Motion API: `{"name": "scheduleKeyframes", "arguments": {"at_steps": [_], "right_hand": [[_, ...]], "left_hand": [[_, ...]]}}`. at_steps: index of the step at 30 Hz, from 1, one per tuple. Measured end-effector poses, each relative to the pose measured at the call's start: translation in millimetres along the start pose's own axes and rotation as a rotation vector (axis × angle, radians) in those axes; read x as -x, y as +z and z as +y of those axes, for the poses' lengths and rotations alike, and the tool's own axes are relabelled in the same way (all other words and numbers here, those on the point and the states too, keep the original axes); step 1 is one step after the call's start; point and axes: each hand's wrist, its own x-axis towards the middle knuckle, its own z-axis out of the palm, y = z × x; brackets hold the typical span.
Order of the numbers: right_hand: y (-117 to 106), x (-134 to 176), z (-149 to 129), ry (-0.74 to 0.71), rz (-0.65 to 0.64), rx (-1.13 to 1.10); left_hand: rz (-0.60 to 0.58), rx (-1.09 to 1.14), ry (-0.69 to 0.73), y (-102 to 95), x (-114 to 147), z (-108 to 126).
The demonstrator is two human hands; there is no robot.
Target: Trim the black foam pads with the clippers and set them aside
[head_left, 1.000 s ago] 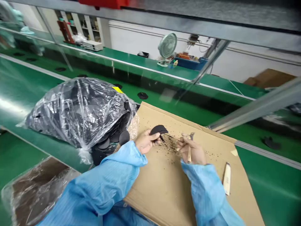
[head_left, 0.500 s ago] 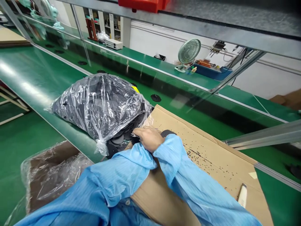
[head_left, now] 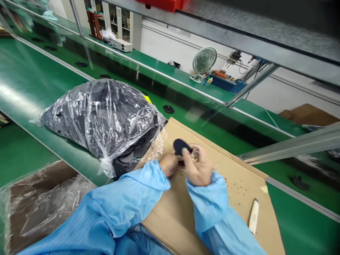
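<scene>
Right hand (head_left: 199,169) pinches a black disc (head_left: 180,146) at its eleven o'clock, slanting ten-to-four; left hand's (head_left: 168,164) grip, I cannot tell.

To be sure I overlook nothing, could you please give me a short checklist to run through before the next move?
1. Dark piece in the right hand's grip: ok, the thumb is on it.
2. Left hand's grip secure: cannot tell, its fingers are blurred and mostly hidden.
3. White tool clear of both hands: ok, it lies apart on the cardboard.
4. Cardboard free of bits: not ok, dark ones are scattered on it.
5. Discs in sight by the bag: ok, several show at its edge.
</scene>
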Motion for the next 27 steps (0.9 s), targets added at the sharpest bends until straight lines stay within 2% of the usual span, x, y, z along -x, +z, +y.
{"name": "scheduleKeyframes", "arguments": {"at_steps": [2,3,5,8,12,20,24,27], "right_hand": [[-13.5,9.4,17.4,0.197,0.304,-0.084],[-16.9,14.6,26.4,0.255,0.39,-0.115],[-17.1,26.4,43.2,0.317,0.446,-0.149],[-6.5,44.0,59.7,0.362,0.398,-0.154],[5.0,56.0,63.4,0.346,0.354,-0.132],[5.5,56.2,59.1,0.352,0.381,-0.088],[5.1,55.2,60.8,0.352,0.348,-0.091],[0.4,51.5,62.9,0.363,0.27,-0.219]], "left_hand": [[0.013,-0.053,0.018,-0.5,3.8,5.1],[0.038,-0.093,0.046,0.2,5.4,7.0],[0.075,-0.164,0.114,2.3,8.0,9.1],[0.051,-0.228,0.168,4.8,10.9,7.9],[0.002,-0.289,0.172,4.5,12.8,4.0],[-0.041,-0.262,0.184,1.5,10.8,-0.3],[-0.052,-0.286,0.243,-2.1,8.5,-0.4],[-0.073,-0.295,0.256,-4.4,7.2,-0.3]]}}
